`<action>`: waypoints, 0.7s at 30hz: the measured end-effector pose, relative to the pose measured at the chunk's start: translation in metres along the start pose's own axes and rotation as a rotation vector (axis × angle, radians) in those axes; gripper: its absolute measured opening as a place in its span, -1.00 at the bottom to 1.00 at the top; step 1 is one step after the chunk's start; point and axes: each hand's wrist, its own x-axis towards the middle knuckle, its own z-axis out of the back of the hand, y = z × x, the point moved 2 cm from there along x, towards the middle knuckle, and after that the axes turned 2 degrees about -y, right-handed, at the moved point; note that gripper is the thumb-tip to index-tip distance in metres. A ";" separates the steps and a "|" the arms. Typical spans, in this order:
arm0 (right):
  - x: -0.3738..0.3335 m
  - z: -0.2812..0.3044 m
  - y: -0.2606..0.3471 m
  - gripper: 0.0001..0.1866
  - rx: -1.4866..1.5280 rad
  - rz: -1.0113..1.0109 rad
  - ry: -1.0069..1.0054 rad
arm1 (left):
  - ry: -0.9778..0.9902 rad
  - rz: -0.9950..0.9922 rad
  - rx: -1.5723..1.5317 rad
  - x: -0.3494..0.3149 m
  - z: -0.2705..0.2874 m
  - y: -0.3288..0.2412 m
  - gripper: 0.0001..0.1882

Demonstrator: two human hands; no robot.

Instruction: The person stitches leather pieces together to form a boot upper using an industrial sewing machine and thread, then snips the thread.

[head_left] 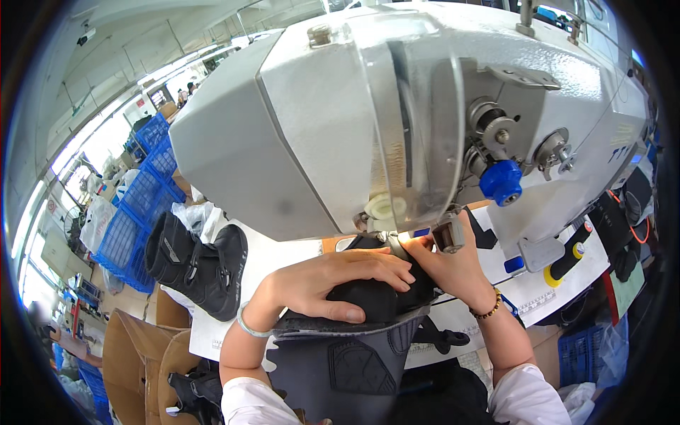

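Note:
A black and dark grey boot upper (304,365) lies under the head of a large white sewing machine (304,134), its shaft with a moulded panel hanging toward me. My left hand (340,280) rests flat on top of the upper, fingers stretched to the right and thumb apart. Close beside the lit needle area, my right hand (453,265) grips the upper's far right part, with the fingertips partly hidden behind the machine's metal parts. The exact stitching point is also hidden. A black boot (230,273) with straps stands on the table to the left.
Blue plastic crates (127,244) line the left side, with an open cardboard box (127,354) below them. Right of the machine base lie a black spool with yellow ends (567,263) and a blue crate (581,354). White table surface (265,251) shows around the work.

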 end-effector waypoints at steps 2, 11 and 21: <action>-0.001 0.002 0.003 -0.84 0.009 0.004 -0.003 | -0.038 0.013 -0.038 0.000 -0.002 -0.002 -0.49; -0.010 -0.006 0.017 -0.76 -0.143 0.132 0.042 | -0.169 0.017 -0.122 -0.009 -0.012 -0.011 -0.31; -0.063 -0.039 0.064 -0.76 -0.205 0.485 0.158 | -0.587 0.461 0.197 -0.097 -0.036 -0.016 -0.42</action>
